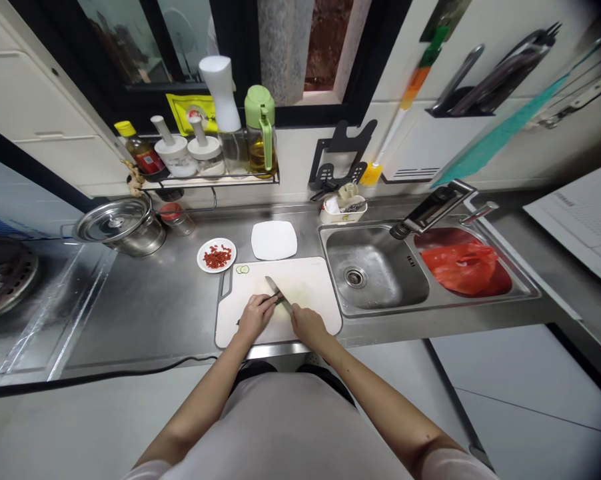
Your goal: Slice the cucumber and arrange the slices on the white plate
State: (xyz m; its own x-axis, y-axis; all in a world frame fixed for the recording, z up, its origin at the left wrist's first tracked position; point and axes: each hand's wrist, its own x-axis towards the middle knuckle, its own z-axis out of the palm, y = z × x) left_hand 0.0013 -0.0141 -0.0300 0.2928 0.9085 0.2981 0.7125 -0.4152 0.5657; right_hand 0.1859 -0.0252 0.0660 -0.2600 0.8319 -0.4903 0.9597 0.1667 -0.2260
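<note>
Knife (272,285) in right hand (308,327); left hand (258,315) pins dark green piece (279,298) on cutting board (310,277).
Left fingers grip the piece, likely steadying it near the blade; right fist wraps the handle. Pale slices (242,269) at far left, perhaps kept aside. Working room rightward, to the board's edge just beside the sink (390,267); white plate (274,241) at the far edge.

A black-framed window (245,47) stood at eleven o'clock in a pale wall (295,153); below ran a steel counter (150,300), double sink (395,280) at three, pale panels (530,377) at four.
</note>
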